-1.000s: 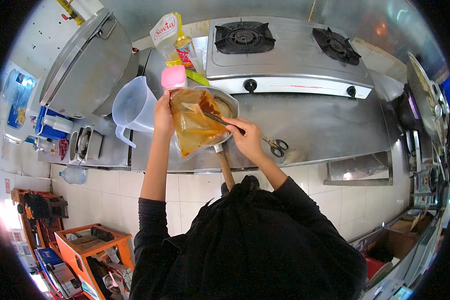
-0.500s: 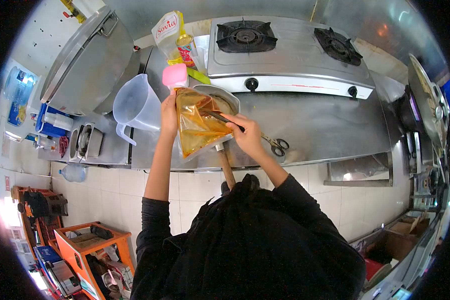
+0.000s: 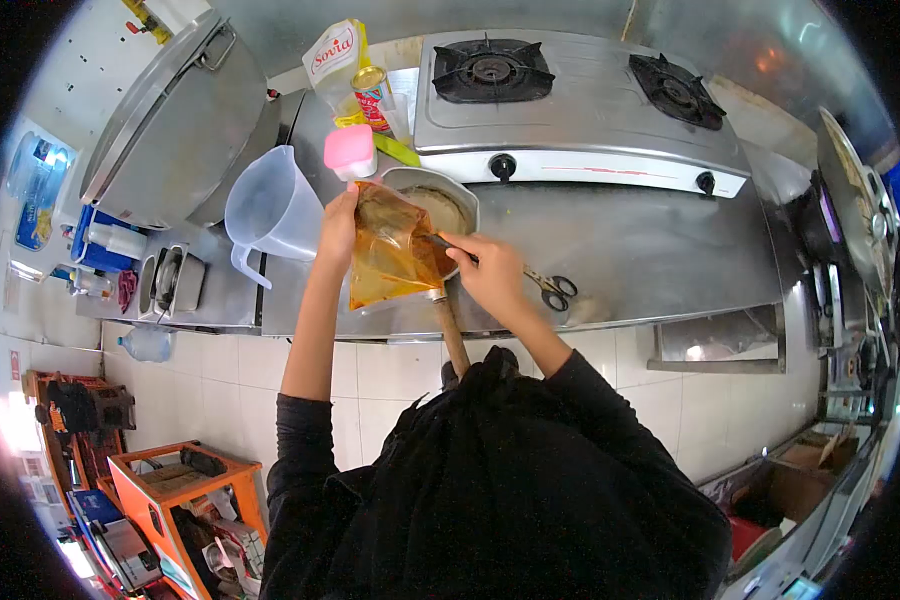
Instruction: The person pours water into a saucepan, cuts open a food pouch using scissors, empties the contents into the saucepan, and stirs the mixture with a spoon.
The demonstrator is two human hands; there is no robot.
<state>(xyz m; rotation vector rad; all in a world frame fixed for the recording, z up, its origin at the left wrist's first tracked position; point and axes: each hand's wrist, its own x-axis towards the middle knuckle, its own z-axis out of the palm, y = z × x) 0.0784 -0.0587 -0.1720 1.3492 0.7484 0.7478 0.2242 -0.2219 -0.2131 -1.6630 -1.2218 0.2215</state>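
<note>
A clear plastic bag (image 3: 395, 250) smeared with orange-brown sauce hangs from my left hand (image 3: 339, 222), whose fingers are closed on its upper left edge. My right hand (image 3: 487, 277) is closed round a dark-handled utensil (image 3: 437, 239). Its far end goes into the bag and cannot be made out clearly. Beneath and behind the bag is a saucepan (image 3: 475, 205) with a wooden handle (image 3: 453, 335) pointing at me; brownish contents show inside. Scissors (image 3: 555, 290) lie on the counter just right of my right hand.
Left of the saucepan stands a translucent measuring jug (image 3: 273, 205). Behind are a pink-lidded tub (image 3: 350, 150), a tin can (image 3: 372, 95) and a Sovia pouch (image 3: 335, 55). A two-burner gas stove (image 3: 580, 120) sits at the back; a large metal pot (image 3: 175, 130) is far left.
The bag has shifted and folded, with its lower right part drawn in, uncovering more of the saucepan. My right hand has moved slightly left and down with the utensil.
</note>
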